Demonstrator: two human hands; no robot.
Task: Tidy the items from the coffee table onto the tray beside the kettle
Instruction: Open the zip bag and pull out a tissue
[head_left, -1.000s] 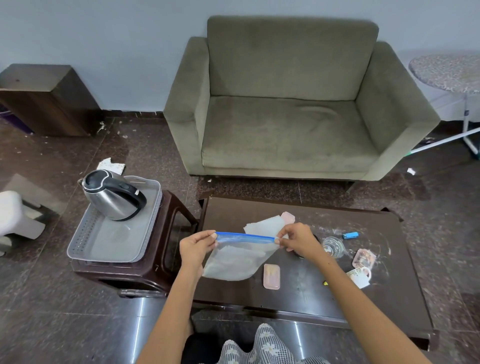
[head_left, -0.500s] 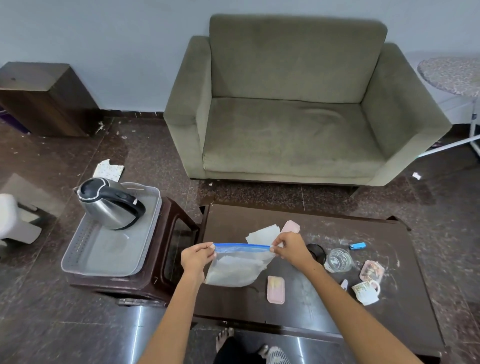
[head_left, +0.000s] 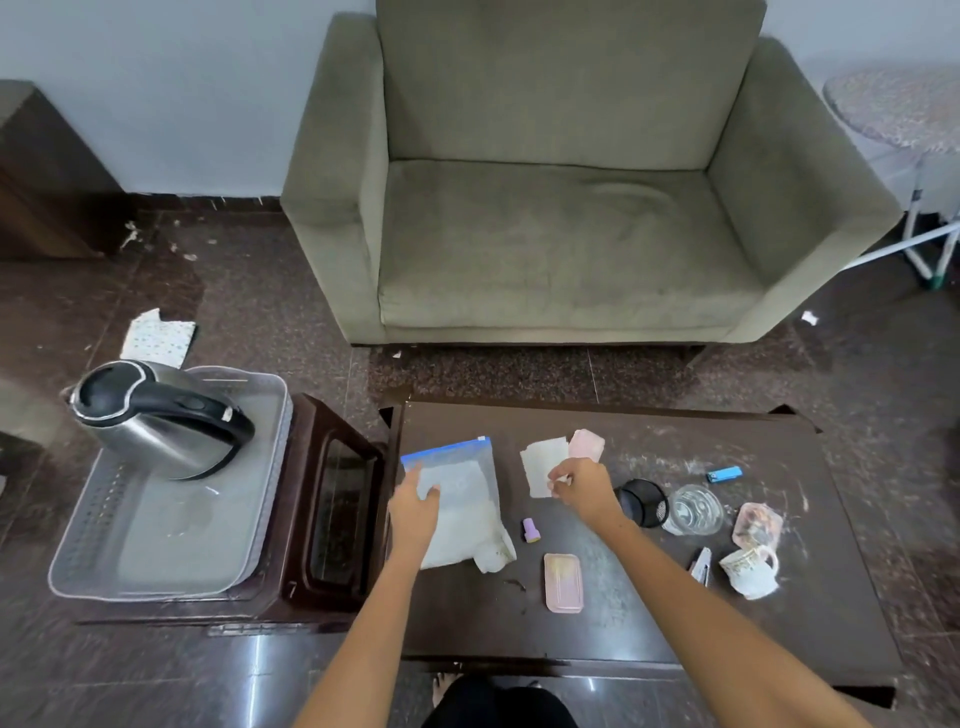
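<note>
**Zip bag flat on coffee table, tray holds only the kettle**

The zip bag (head_left: 457, 504) with the blue seal strip is laid flat on the left end of the coffee table (head_left: 623, 613), seal edge toward the sofa (head_left: 561, 208). The left hand (head_left: 415, 506) is rested on the bag's left side, fingers spread flat and pressing, nothing gripped. The right hand (head_left: 579, 486) is curled at the lower edge of the white paper (head_left: 543, 465); fingertips are seen touching it, but whether it is actually pinched cannot be told because of blur. A pink pad (head_left: 587, 444) is partly tucked under the paper's far corner.

Spread over the table: a small purple piece (head_left: 531, 530) just right of the bag, a pink case (head_left: 563, 582) near the front edge, a black round item (head_left: 641, 501), a glass ashtray (head_left: 693, 509) touching it, a blue lighter (head_left: 724, 474), a patterned cup (head_left: 750, 569) lying on its side and a patterned lid-like piece (head_left: 756, 525) behind it.

The grey tray (head_left: 171, 551) is set on the brown side stool (head_left: 332, 499) left of the table. The steel kettle (head_left: 156, 418) is stood on the tray's far end.
</note>
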